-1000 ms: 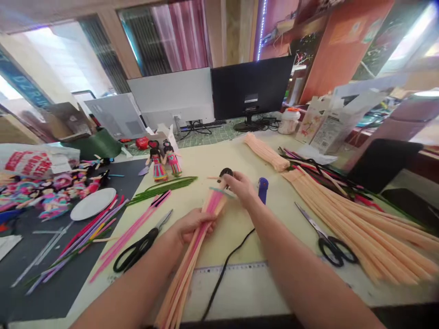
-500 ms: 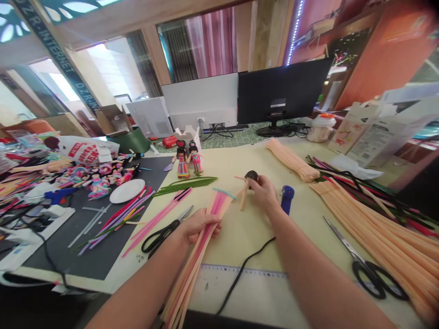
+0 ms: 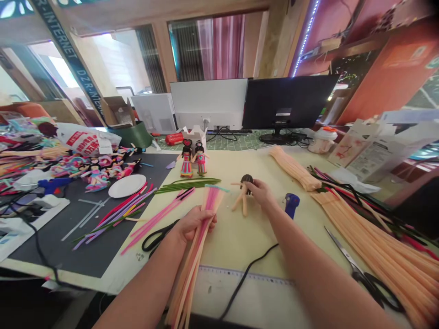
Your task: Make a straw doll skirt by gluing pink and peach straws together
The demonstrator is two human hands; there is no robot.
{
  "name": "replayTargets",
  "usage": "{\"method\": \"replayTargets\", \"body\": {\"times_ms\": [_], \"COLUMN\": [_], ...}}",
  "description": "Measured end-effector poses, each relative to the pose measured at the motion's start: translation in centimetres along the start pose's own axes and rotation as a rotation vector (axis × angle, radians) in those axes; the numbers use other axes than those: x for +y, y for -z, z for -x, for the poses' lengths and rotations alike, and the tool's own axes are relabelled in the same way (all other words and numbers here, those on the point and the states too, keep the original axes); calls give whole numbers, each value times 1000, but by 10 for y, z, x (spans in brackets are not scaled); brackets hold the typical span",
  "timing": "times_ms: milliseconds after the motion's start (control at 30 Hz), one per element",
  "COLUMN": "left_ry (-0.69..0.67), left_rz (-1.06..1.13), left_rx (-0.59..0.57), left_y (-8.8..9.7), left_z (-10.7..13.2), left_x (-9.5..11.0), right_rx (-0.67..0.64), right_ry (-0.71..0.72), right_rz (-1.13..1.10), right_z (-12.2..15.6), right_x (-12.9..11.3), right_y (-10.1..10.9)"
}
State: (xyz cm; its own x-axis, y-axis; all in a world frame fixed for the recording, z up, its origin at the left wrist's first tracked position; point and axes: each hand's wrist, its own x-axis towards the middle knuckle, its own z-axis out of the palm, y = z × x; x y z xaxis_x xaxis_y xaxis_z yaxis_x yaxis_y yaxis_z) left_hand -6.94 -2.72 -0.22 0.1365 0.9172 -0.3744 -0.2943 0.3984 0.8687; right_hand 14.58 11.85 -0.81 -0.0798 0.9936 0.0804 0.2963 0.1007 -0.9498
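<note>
While our left hand (image 3: pixel 197 224) grips the near-to-far pipe-cleaner bundle (image 3: pixel 192 260), our right hand (image 3: pixel 259 193) pinches the black-haired doll (image 3: pixel 244 188) — rightward, apart.

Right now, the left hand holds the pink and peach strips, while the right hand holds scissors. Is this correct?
Not quite: the head view shows the right hand holding a small black-haired doll. The left hand does hold the pink and peach strips.
</note>
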Motion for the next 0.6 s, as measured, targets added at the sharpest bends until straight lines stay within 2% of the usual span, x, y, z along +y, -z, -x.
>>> {"method": "replayTargets", "body": {"times_ms": [167,367,500,600], "left_ry": [18,24,27,36], "left_rz": [36,46,53,57], "left_rx": [-50,-98,-95,-91], "left_y": [-3,-3,-3,-4], "left_z": [1,-1,-1,-1], "left_x": [-1,-1,-1,-2], "right_rx": [-49,-42,88,152], "right_ry": [-19,-59,-43,-10], "right_rz": [16,77,87,48], "right_z": [-14,-17,-8,11], "right_x": [-2,-2,-11,-23], "right_y": [-7,-12,-7,-5]}}
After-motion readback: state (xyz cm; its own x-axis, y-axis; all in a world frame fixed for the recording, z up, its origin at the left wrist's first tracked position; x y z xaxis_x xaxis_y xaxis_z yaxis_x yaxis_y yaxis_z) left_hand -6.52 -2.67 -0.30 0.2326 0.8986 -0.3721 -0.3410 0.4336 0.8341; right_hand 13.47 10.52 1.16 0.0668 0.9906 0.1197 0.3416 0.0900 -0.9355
